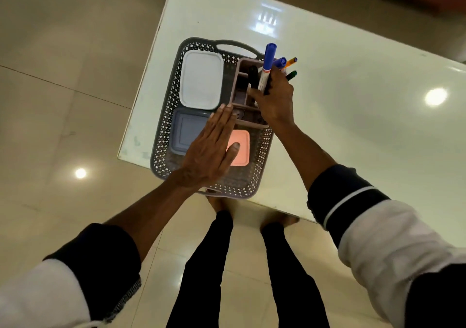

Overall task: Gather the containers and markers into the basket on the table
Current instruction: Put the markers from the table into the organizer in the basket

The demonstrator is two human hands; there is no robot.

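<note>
A grey perforated basket point(166, 115) stands at the table's near left corner. Inside lie a white lidded container point(200, 79), a grey-blue one point(186, 131) and a small pink one point(242, 148). A mauve divided organiser point(239, 75) sits in the basket's far right part. My right hand point(273, 95) is closed around a bunch of markers point(268, 62), blue, black, orange and green caps pointing up, held over the organiser. My left hand point(211, 148) hovers flat with fingers together above the grey-blue and pink containers, holding nothing.
The glossy white table point(353, 100) stretches away to the right and back. Its near edge and left corner lie just beside the basket. Pale tiled floor point(63, 88) surrounds it, and my legs stand below the table edge.
</note>
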